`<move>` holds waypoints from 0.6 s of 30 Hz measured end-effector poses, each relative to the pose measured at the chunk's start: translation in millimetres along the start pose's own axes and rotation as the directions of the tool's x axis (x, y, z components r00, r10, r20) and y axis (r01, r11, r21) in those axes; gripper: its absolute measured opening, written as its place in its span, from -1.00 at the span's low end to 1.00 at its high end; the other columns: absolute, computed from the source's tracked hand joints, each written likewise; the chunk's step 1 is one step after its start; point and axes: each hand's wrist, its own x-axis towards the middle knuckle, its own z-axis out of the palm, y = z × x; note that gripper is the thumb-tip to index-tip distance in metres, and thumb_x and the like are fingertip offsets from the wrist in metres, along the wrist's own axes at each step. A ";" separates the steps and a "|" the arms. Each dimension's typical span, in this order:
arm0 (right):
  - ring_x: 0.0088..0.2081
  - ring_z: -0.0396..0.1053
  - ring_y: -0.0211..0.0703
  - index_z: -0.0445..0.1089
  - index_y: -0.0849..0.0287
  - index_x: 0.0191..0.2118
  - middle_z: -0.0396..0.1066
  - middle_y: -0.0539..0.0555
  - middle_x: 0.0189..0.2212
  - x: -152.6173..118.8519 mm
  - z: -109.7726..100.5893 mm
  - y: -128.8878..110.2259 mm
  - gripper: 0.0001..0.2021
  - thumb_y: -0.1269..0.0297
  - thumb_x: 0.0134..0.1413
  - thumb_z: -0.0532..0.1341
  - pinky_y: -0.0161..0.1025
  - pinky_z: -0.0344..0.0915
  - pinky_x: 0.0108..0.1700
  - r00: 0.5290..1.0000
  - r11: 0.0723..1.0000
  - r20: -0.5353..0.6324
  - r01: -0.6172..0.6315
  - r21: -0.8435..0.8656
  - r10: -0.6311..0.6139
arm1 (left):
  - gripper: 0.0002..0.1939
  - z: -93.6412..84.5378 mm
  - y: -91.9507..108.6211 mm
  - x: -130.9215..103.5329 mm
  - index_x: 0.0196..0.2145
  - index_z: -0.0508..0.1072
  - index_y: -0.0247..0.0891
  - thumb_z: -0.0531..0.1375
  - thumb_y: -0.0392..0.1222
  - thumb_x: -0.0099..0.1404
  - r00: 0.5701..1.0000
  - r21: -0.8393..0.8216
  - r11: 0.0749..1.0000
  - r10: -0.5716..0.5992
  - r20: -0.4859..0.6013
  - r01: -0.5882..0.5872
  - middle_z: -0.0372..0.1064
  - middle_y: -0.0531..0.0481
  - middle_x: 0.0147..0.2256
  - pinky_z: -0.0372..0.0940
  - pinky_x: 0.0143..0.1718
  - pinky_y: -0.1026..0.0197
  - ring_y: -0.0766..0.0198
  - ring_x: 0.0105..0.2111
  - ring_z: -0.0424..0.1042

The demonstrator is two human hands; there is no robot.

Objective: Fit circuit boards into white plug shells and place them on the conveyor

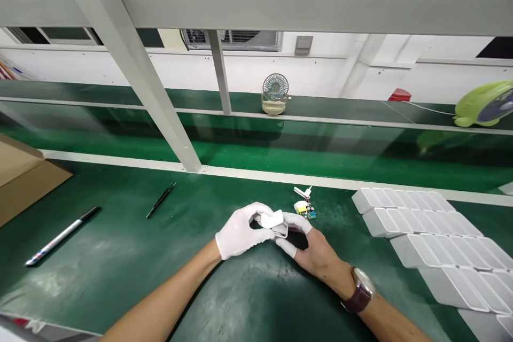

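My left hand (240, 232), in a white glove, is closed around a small white plastic casing (272, 219) in front of me. On the other side of it, my right hand (315, 251) pinches the casing's open, hollow part (282, 231); white covers sit on its fingers. Whether the casing is one piece or two I cannot tell. Just beyond my right hand lies a small circuit board (306, 210) with a yellow component and white parts. A white plastic piece (303, 192) rests behind the board.
Divided white plastic trays (425, 230) fill the right side of the green table. Black tweezers (161, 200) and a marker (62, 236) lie left, near a cardboard box (28, 181). A slanted metal post (148, 83) rises behind. A small fan (275, 93) stands on the shelf.
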 end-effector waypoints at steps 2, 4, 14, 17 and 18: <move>0.02 0.48 -0.02 0.23 0.07 0.19 0.46 0.16 0.02 -0.2 -2.6 2.4 -0.58 0.25 0.27 0.25 -0.05 0.48 0.06 1.000 1.000 -0.003 -0.007 -0.010 0.006 | -0.60 -1.2 -3.7 0.5 -0.11 0.45 -0.22 0.42 -0.17 0.10 0.999 -0.084 0.996 -0.040 0.011 0.041 0.50 -0.05 -0.12 0.36 -0.11 0.15 0.17 -0.17 0.47; 0.03 0.47 -0.02 0.26 0.09 0.15 0.46 0.18 0.01 -0.1 -4.3 5.5 -0.64 0.27 0.28 0.24 -0.06 0.47 0.05 0.998 0.997 -0.006 0.061 -0.048 -0.061 | -0.60 -2.1 -5.6 1.0 -0.13 0.45 -0.23 0.44 -0.19 0.08 0.998 -0.104 0.993 -0.062 0.016 0.064 0.50 -0.04 -0.13 0.36 -0.12 0.16 0.18 -0.18 0.47; -0.04 0.50 -0.06 0.29 0.07 0.16 0.47 0.17 -0.04 -1.4 -4.4 7.1 -0.62 0.34 0.26 0.27 -0.11 0.50 -0.02 0.979 0.969 0.011 0.204 -0.138 -0.205 | -0.47 -6.7 -8.1 -1.8 0.00 0.44 -0.23 0.44 -0.23 0.07 0.997 -0.162 0.985 -0.057 0.060 0.066 0.50 -0.09 -0.12 0.40 -0.11 0.12 0.15 -0.16 0.50; -0.04 0.49 -0.03 0.28 0.05 0.16 0.47 0.17 -0.05 -2.5 -5.4 5.0 -0.61 0.36 0.25 0.26 -0.08 0.51 -0.04 0.975 0.962 0.018 0.220 -0.163 -0.220 | -0.36 -8.6 -6.4 -3.1 0.14 0.37 -0.20 0.41 -0.30 0.10 0.992 -0.242 0.967 -0.051 0.118 0.078 0.52 -0.09 -0.14 0.41 -0.14 0.14 0.17 -0.19 0.52; -0.04 0.48 -0.02 0.27 0.04 0.16 0.48 0.17 -0.06 -2.5 -5.8 4.4 -0.60 0.36 0.25 0.26 -0.07 0.51 -0.04 0.974 0.961 0.017 0.224 -0.163 -0.225 | -0.37 -8.6 -5.7 -3.4 0.14 0.37 -0.21 0.40 -0.30 0.11 0.991 -0.265 0.961 -0.051 0.125 0.083 0.53 -0.10 -0.15 0.42 -0.16 0.14 0.19 -0.23 0.52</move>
